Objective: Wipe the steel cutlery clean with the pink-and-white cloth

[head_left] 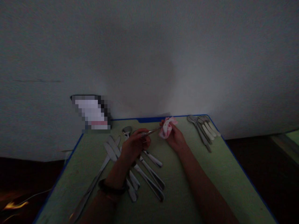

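Observation:
My left hand is closed round a thin, shiny metal piece of cutlery. Its far end reaches the pink and white cloth, which hides that end, so its exact kind does not show. Bunched in my closed right hand, the cloth touches the metal. Below and beside my left hand lie several metal knives and other cutlery handles, fanned across the green tabletop. A spoon's bowl shows just behind that hand, which partly covers the pile.
On the green table with a blue edge, a second group of spoons and white-handled cutlery lies at the back right. A blurred-out screen device leans at the back left against the grey wall.

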The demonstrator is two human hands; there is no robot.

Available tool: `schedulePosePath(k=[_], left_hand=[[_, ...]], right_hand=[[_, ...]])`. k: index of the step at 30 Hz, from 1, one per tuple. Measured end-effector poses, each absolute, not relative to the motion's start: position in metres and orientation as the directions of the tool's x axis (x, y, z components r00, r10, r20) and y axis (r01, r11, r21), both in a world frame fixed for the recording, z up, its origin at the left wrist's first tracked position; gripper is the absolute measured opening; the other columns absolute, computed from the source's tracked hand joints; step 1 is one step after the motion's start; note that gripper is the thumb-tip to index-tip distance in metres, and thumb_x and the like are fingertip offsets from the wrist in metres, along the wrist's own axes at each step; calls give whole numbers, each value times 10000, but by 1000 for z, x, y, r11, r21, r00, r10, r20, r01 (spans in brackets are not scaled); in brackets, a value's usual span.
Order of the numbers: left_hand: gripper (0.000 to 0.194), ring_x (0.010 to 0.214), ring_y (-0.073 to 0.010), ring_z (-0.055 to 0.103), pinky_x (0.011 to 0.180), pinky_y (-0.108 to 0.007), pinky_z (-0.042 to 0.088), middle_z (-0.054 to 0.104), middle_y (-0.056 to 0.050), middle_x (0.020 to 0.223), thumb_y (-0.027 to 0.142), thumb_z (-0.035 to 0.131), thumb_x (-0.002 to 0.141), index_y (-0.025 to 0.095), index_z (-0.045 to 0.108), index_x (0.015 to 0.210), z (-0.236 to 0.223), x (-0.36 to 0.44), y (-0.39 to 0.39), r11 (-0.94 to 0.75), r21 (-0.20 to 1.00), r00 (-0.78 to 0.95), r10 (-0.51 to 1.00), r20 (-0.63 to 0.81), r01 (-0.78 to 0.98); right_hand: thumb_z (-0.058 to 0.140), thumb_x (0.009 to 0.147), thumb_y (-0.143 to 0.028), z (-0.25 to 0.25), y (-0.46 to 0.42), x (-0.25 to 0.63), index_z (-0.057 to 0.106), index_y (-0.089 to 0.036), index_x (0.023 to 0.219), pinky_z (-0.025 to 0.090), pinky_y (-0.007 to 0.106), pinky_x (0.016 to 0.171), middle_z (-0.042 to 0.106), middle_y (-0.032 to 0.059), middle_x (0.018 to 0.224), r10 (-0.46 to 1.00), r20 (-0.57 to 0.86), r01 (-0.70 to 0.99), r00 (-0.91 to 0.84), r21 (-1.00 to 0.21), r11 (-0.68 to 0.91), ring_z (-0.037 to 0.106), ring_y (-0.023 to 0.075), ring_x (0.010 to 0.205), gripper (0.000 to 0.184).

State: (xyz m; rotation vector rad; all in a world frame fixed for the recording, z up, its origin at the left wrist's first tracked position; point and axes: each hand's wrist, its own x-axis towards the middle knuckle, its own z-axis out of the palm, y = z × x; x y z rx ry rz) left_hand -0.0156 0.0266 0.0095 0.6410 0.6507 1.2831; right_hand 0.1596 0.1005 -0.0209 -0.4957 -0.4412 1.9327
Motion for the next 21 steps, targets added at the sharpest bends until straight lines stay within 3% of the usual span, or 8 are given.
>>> schedulePosePath(k=[21], left_hand=[[215,564,-156,541,458,-216,370,605,-38,608,256,565,740,166,624,926,9,-17,27,172,739,187,980,-64,-652]], right_hand=[[535,830,-258,-22,98,158,577,-213,975,504,238,791,691,3,950,924,-137,-763,-357,-528,-373,646,111,869,158]])
